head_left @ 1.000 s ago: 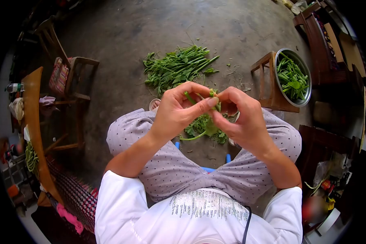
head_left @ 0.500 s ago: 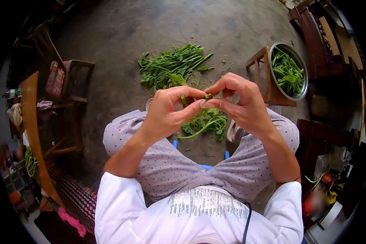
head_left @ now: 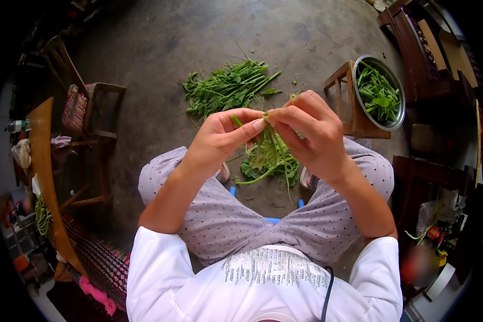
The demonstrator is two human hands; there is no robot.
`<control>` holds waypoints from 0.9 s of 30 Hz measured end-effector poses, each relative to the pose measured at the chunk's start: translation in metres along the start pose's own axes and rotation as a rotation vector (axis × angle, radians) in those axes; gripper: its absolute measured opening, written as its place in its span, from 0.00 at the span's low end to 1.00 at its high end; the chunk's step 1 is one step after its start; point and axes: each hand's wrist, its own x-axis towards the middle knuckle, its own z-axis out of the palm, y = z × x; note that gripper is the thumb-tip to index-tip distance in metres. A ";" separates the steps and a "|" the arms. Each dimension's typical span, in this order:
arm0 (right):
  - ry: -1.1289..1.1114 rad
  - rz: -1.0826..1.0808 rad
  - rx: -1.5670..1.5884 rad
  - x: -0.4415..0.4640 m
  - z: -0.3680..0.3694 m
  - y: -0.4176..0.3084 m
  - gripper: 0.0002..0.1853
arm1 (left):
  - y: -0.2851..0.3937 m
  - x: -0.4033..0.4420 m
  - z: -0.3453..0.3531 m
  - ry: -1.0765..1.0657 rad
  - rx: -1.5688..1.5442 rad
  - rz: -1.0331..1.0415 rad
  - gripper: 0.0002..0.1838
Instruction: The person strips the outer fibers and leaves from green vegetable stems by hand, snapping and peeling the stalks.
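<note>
At the far left, a clear bottle [head_left: 17,126] and a pale bag [head_left: 21,153] are at the edge of a long wooden tabletop [head_left: 44,140], with a looped green cord [head_left: 43,216] hanging nearer the viewer. Below, a bright pink cloth [head_left: 97,296] lies beside a checkered fabric [head_left: 94,255]. Just right of the tabletop is a wooden chair [head_left: 99,92] with a striped cushion [head_left: 74,110]. Toward the middle, a loose pile of long, leafy green stems [head_left: 225,88] rests on the grey concrete floor [head_left: 161,59]. Nearer, over the gap between the seated person's knees in dotted trousers [head_left: 225,225], the left hand [head_left: 214,138] pinches a green stem [head_left: 235,120] between thumb and forefinger, one end poking up past the fingers. Beneath the fingertips is a pale green leaf [head_left: 265,151]; whether it is joined to the stem is hard to tell. Lower down, a smaller heap of leaves and curling stems [head_left: 278,170] lies on the floor between the feet. The right hand [head_left: 314,135], its thumb and fingers closed in a pinch, meets the left fingertips at the stem's other end. Farther right, a wooden stool [head_left: 357,127] bears a round metal basin [head_left: 396,121] of green stem pieces and leaves [head_left: 379,91], near dark wooden furniture [head_left: 421,80].
</note>
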 end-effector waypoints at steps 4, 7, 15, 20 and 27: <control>0.015 -0.215 -0.108 0.002 0.001 0.001 0.09 | -0.001 -0.001 -0.001 0.010 -0.130 -0.052 0.13; -0.050 -0.084 0.024 0.005 -0.002 0.003 0.07 | 0.001 -0.002 0.000 0.025 -0.159 -0.058 0.12; -0.241 0.053 0.411 0.008 -0.012 0.003 0.09 | 0.009 -0.005 -0.003 -0.001 -0.156 -0.031 0.12; -0.289 0.048 0.643 0.004 -0.017 0.003 0.07 | 0.012 -0.002 -0.012 0.128 -0.159 0.024 0.11; -0.769 0.672 0.504 -0.007 -0.048 0.020 0.04 | 0.021 -0.002 -0.041 0.315 -0.228 0.184 0.12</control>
